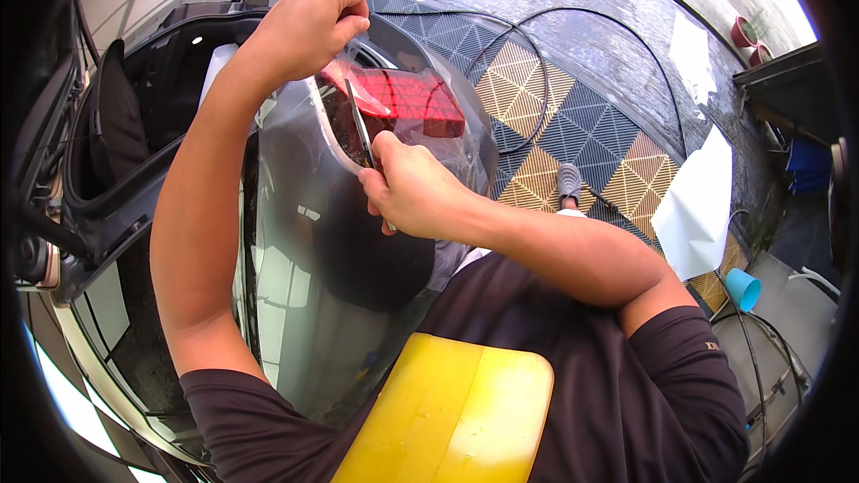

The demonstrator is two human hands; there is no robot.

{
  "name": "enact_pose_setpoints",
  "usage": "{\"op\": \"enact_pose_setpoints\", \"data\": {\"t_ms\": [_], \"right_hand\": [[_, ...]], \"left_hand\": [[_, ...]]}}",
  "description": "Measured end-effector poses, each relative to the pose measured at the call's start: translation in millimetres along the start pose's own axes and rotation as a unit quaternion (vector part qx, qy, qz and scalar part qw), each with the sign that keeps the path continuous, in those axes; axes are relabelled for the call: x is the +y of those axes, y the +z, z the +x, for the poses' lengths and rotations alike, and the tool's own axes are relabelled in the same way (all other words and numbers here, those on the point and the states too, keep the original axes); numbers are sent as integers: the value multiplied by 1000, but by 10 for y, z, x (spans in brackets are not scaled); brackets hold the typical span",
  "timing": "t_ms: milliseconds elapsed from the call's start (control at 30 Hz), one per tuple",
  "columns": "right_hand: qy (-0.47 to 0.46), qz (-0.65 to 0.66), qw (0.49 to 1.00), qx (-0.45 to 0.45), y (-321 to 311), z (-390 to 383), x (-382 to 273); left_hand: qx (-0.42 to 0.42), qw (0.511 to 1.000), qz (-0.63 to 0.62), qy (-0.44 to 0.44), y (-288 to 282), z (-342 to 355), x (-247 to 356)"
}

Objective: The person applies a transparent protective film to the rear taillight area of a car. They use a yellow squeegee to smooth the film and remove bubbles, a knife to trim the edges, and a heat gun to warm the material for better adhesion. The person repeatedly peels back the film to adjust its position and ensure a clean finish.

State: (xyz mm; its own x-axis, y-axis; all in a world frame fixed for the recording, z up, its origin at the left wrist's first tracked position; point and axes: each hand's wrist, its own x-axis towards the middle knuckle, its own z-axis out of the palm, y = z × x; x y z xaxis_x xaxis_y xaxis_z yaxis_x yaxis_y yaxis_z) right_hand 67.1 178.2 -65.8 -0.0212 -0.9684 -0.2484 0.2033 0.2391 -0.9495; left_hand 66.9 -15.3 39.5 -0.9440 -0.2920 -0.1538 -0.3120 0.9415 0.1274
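slim tool (360,125), dark and silver: held between the two hands' places, over the left end of a red tail lamp (429,100). long axis runs near to far, leaning a little left at the far end; butt pokes out below the right fist, tip stops short of the left hand.

right hand (410,186): grasping the tool, fingers wrapped round its near part. this is the nearer hand, just right of the pale body edge (333,130). forearm comes in from the right.

left hand (313,27): far of the tip and slightly left, raised above the lamp's left end. fingers curled in, thumb toward them; cannot tell whether film is pinched there or nothing.

key relation: tool points from right hand toward left hand, tip in the gap between, lamp running off to the right of it.

outward: clear film (465,145), wrinkled, around the lamp's right end and near side. glossy dark car body (295,188) spreads near and left.

right of the car: patterned floor tiles (528,80), a black hose (617,18) looped over them. farther right, a white sheet (698,206) and a blue cup (743,289).
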Motion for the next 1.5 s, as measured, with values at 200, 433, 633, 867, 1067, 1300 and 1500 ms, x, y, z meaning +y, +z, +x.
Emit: {"op": "enact_pose_setpoints", "data": {"t_ms": [200, 433, 633, 867, 1067, 1300, 1500], "right_hand": [[-67, -133, 989, 26, -2, -24, 248], [-90, -135, 986, 35, -35, -33, 298], [-88, -105, 990, 27, -9, -3, 299], [-114, -115, 986, 37, -8, -15, 317], [-159, -144, 974, 71, 21, -9, 366], [-144, -168, 972, 81, 56, -24, 405], [-134, -212, 964, 86, 78, -32, 545]], "left_hand": [[-6, 1000, 15, -14, -27, 20, 7], [-219, 945, 233, -64, -23, 135, 271], [-439, 845, 301, -54, 122, 255, 505], [-402, 865, 300, -11, 213, 198, 407], [-392, 879, 273, -9, 180, 166, 446], [-380, 892, 243, -30, 203, 160, 419], [-373, 910, 182, -21, 171, 149, 411]]}}
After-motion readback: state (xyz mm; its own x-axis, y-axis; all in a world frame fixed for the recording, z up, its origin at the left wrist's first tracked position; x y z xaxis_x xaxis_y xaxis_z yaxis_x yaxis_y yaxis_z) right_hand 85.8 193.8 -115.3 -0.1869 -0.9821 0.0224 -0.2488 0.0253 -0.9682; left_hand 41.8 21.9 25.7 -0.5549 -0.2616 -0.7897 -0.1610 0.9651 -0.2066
